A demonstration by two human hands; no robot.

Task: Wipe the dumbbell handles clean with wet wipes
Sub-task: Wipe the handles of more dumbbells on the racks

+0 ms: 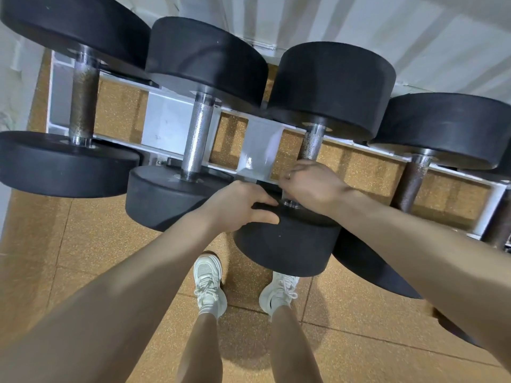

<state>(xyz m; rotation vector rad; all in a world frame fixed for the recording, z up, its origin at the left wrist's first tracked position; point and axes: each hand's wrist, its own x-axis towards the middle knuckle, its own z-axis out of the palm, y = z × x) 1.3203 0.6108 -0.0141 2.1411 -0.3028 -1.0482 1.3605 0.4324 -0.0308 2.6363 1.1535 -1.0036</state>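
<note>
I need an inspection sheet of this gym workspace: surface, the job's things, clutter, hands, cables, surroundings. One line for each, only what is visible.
Surface: white rack on a speckled orange floor.
Job's things: four black dumbbells; the third dumbbell's handle is being worked on; no wet wipe is visible.
Clutter: nothing seen.
Hands: left hand rests on the near weight head; right hand is curled round the lower handle.
Cables: nothing seen.
Surroundings: white wall behind; white shoes below.
</note>
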